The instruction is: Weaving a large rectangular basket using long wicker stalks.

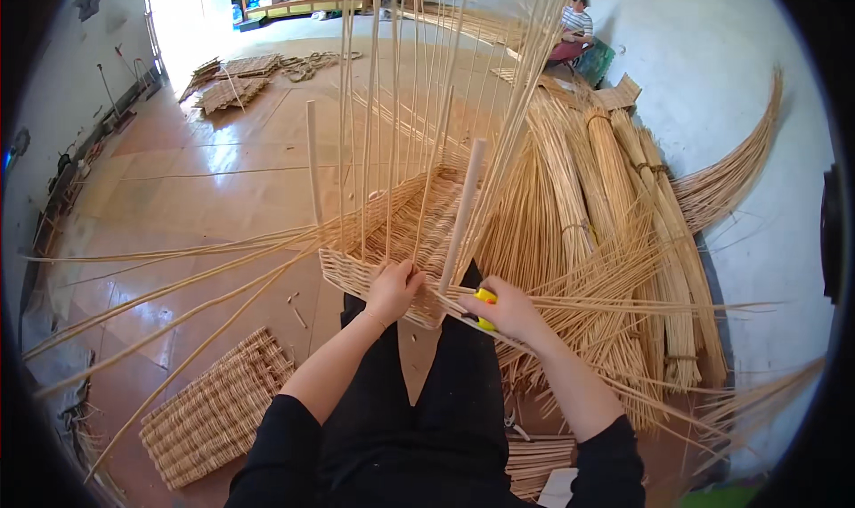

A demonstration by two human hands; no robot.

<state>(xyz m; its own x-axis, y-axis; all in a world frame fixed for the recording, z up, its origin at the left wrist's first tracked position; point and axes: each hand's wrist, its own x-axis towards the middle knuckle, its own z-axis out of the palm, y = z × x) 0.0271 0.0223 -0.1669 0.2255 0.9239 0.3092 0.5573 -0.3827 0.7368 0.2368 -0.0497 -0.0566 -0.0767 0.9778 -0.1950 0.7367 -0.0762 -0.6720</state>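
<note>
A half-woven wicker basket [343, 264] rests at my knees, its long wall running away from me. Tall thin stakes rise from its sides, and two thicker wooden posts, one of them a pale post [465, 210], stand at its near corners. My left hand [394, 290] is closed over the rim of the near wall, its fingertips partly hidden. At the near right corner my right hand [509, 312] grips a yellow-and-black hand tool [485, 305]; its exact kind is unclear. Loose willow rods [178, 285] stick out from the basket to the left and right.
Tied bundles of rods [614, 170] lie along the right wall, with loose rods across them. A woven panel [214, 410] is on the floor at lower left; more woven pieces [233, 88] lie farther back. Pliers [515, 426] lie near my right leg. Another person [574, 27] sits at the back right.
</note>
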